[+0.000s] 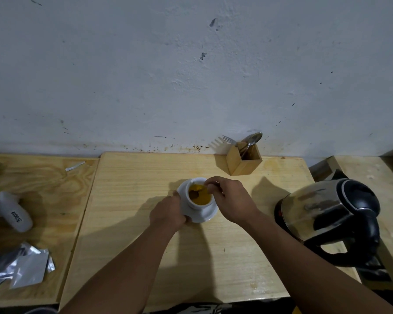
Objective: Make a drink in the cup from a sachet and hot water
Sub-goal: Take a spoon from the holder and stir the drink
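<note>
White cup (199, 196) of yellow drink on saucer (208, 215): left hand (168, 213) fingers gripping saucer rim beside it; right hand (230, 197) fingertips pinched on a spoon (201, 190) over it.

Pale wood, matt and visibly grained, for the table (213, 245); same pale wood, smooth, for the cutlery box (244, 160) at 1 o'clock from the cup (199, 196). Glossy white ceramic for cup and saucer (205, 215). Polished, mirror-like metal on the kettle (327, 214) body at 3 o'clock, with shiny black plastic for lid and handle. Bright metal on the spoon (253, 139) and fork (228, 139) in the box. Crinkled silver foil for the sachets (21, 266) at 8 o'clock. Smooth white plastic on the bottle (15, 211) at 9 o'clock. Rough, chipped, matt paint on the wall (191, 75).
</note>
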